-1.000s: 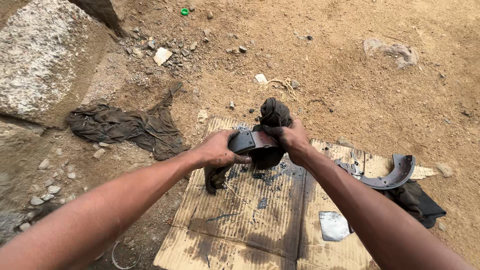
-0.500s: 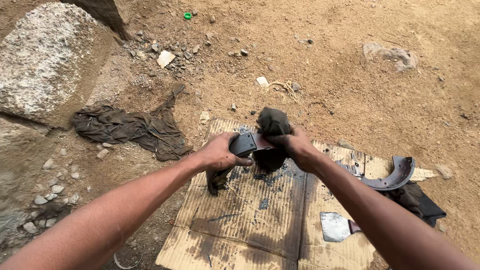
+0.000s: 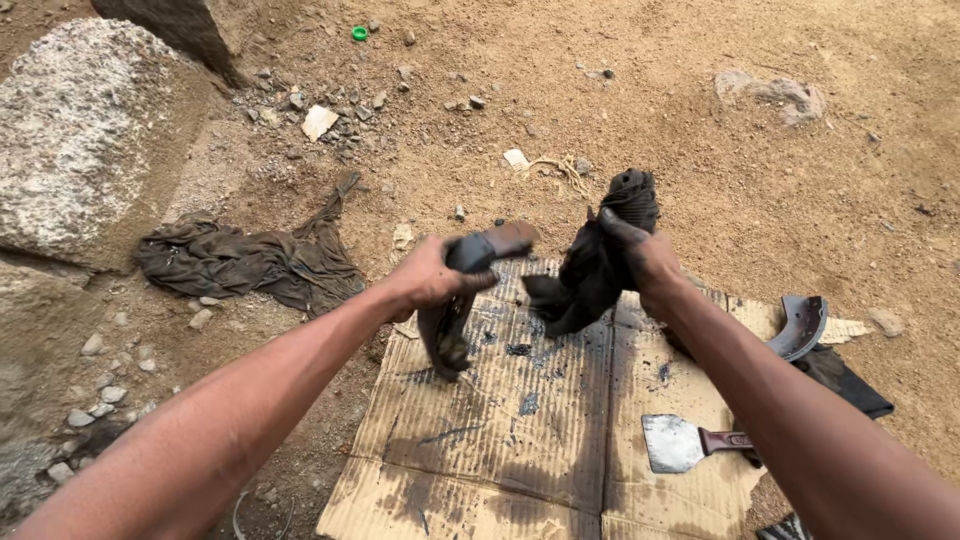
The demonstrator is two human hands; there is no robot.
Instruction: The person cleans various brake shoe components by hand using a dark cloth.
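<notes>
Brake shoe (image 3: 487, 246), curved and dark with a reddish edge, sits in your left hand (image 3: 430, 277), raised above the far left part of the cardboard sheet (image 3: 480, 440). Your fingers are wrapped around its near end, thumb clamped on top; the free end points toward your right. A dark strip hangs below that hand down to the cardboard, blurred, so you cannot tell what it is.

Your right hand (image 3: 648, 262) grips a black greasy rag (image 3: 592, 262), fingers closed tight on it. One bunched end sticks up above the fist, the rest droops toward the cardboard. Rag and shoe are apart, a clear gap between them.

On the cardboard: black grease smears under both hands. A scraper (image 3: 690, 443) with a broad metal blade and reddish handle lies beside your right forearm. A second brake shoe (image 3: 800, 328) rests at the right edge, on a dark cloth (image 3: 850, 385).

Off the sheet, on sandy ground: a crumpled brown rag (image 3: 245, 258) to the left, near a large pale rock (image 3: 75, 130). Small stones and a green bottle cap (image 3: 358, 33) lie farther out.
</notes>
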